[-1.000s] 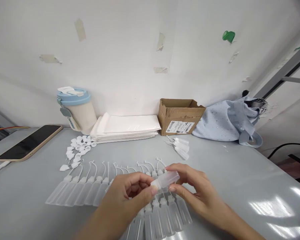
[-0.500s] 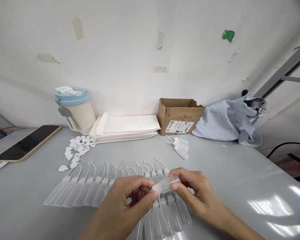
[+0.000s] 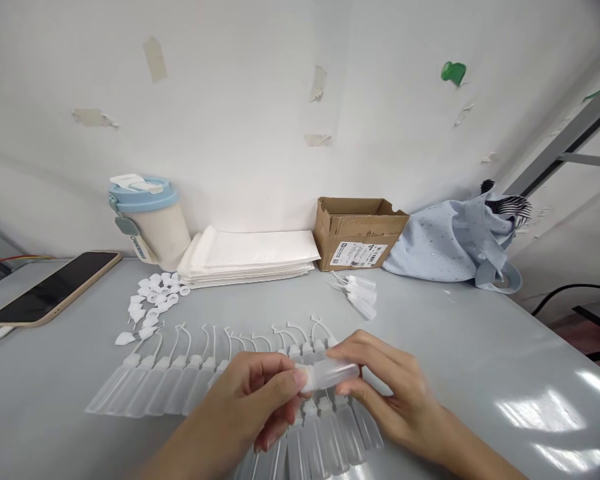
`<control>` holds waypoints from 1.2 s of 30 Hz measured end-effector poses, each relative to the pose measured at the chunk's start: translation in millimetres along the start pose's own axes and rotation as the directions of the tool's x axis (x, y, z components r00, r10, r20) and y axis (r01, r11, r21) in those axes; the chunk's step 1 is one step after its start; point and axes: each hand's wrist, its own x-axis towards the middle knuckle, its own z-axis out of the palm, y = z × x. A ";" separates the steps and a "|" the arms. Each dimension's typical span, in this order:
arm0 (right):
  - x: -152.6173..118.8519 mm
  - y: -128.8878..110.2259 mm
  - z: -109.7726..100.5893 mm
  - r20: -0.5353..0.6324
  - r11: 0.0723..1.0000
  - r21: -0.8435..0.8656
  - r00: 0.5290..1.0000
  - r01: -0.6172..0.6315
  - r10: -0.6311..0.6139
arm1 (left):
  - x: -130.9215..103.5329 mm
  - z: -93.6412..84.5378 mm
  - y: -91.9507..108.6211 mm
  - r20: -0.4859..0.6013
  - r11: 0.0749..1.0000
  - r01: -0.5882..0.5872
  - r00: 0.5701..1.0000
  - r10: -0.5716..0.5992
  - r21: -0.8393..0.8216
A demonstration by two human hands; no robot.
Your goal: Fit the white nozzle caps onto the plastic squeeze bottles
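Observation:
A small translucent plastic bottle (image 3: pixel 334 373) lies sideways between my two hands, above the rows on the table. My left hand (image 3: pixel 260 403) pinches its white cap end between thumb and fingers. Around the bottle's body close the fingers and thumb of my right hand (image 3: pixel 387 383). Below and to the left lies a row of similar bottles (image 3: pixel 150 387) with white caps and thin curved straps pointing to the back. Another row of bottles (image 3: pixel 325 433) lies nearer, partly hidden by my hands.
Loose white caps (image 3: pixel 155 297) lie in a pile at the left, by a phone (image 3: pixel 55 287) and a lidded cup (image 3: pixel 155 227). Behind are stacked white envelopes (image 3: pixel 253 253), a cardboard box (image 3: pixel 360 233) and a blue bag (image 3: pixel 445 240). Several small bottles (image 3: pixel 361 293) lie before the box.
My left fingers have shifted their grip around the cap end, and the lower ones have uncurled downward. My right hand has moved slightly left along the bottle, which lies more level.

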 end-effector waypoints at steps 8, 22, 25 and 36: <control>-1.2 -4.5 1.2 0.055 0.985 0.064 0.986 -0.160 0.156 | -0.5 2.3 -3.8 -0.005 1.000 -0.007 1.000 0.007 0.016; 2.3 2.8 0.3 0.371 0.541 0.458 0.705 -0.705 0.605 | 0.0 3.7 -23.3 0.037 0.461 -0.456 0.740 0.672 0.761; 1.4 5.8 2.2 0.408 0.480 0.491 0.679 -0.727 0.611 | 5.1 1.1 -32.0 0.141 0.175 -0.483 0.548 0.824 0.858; 11.2 42.5 -13.9 -0.136 0.826 0.061 0.815 -0.560 0.563 | 7.7 -17.3 -24.6 0.000 0.234 -0.311 0.600 0.800 0.921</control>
